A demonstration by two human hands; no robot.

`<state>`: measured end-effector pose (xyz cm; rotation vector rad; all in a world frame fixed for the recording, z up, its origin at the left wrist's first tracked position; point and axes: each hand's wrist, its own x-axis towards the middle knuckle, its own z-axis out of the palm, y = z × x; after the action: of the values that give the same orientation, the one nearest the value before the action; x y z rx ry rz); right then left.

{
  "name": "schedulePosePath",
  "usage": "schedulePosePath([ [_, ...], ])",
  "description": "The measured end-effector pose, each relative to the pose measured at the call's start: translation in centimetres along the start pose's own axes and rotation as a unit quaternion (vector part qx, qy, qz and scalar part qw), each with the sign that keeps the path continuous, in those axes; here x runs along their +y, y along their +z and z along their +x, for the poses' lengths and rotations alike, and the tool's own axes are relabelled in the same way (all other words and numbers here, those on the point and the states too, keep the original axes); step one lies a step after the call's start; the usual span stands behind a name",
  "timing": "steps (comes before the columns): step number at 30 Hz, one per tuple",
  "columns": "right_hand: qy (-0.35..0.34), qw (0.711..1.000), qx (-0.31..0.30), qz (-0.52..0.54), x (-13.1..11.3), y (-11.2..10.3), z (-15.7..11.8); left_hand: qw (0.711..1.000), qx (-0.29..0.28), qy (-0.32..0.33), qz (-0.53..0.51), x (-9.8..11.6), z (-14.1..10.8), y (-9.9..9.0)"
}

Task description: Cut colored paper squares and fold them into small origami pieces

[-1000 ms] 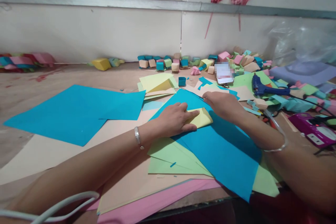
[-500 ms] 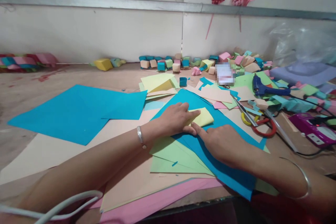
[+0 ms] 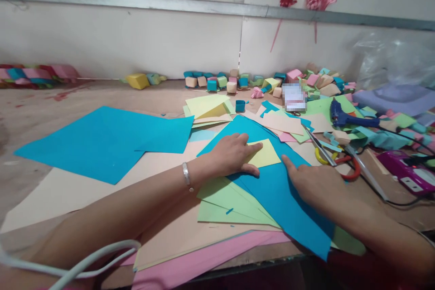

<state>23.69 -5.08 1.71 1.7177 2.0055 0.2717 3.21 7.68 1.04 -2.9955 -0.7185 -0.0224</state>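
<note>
A small folded yellow paper (image 3: 266, 154) lies on a large blue sheet (image 3: 288, 199) in the middle of the table. My left hand (image 3: 233, 156) rests on the yellow paper's left part, index finger and thumb spread apart, pressing it down. Just right of the yellow paper, my right hand (image 3: 311, 183) points its index finger at the paper's right corner and holds nothing; its other fingers are curled or hidden. Green sheets (image 3: 231, 204) lie below my left hand, over a large peach sheet (image 3: 173, 231).
Another blue sheet (image 3: 112, 140) lies left. Scissors (image 3: 350, 167), a blue glue gun (image 3: 353, 120) and a purple power socket (image 3: 408, 172) sit right. Small paper boxes (image 3: 212, 85) line the wall. A white cable (image 3: 95, 258) crosses the lower left.
My right hand has moved right, away from my left thumb to beside the yellow paper's right corner. The yellow paper lies flatter. The view has shifted slightly.
</note>
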Motion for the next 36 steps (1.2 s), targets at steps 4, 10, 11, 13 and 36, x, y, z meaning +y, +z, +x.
schedulePosePath([
  [4, 0.057, 0.998, 0.012, -0.018, 1.0, -0.1, -0.8, 1.0, -0.005, 0.001, 0.001, -0.1, 0.1, -0.1],
  [10, -0.054, 0.997, 0.047, 0.021, -1.4, -1.0, -1.1, 1.0, 0.003, 0.0, 0.009, -0.1, 0.0, 0.0],
  [11, -0.051, 0.998, 0.038, 0.019, -1.5, -0.7, -1.1, 1.0, 0.003, -0.002, 0.009, 0.0, 0.0, 0.0],
  [13, -0.007, 1.0, 0.015, -0.001, -1.1, 0.0, -1.1, 1.0, -0.001, -0.003, 0.007, 0.0, 0.0, -0.1],
  [36, -0.055, 0.951, 0.195, 0.235, -1.9, -0.2, 9.6, 1.0, 0.019, 0.013, -0.003, -0.7, -0.1, 0.5],
])
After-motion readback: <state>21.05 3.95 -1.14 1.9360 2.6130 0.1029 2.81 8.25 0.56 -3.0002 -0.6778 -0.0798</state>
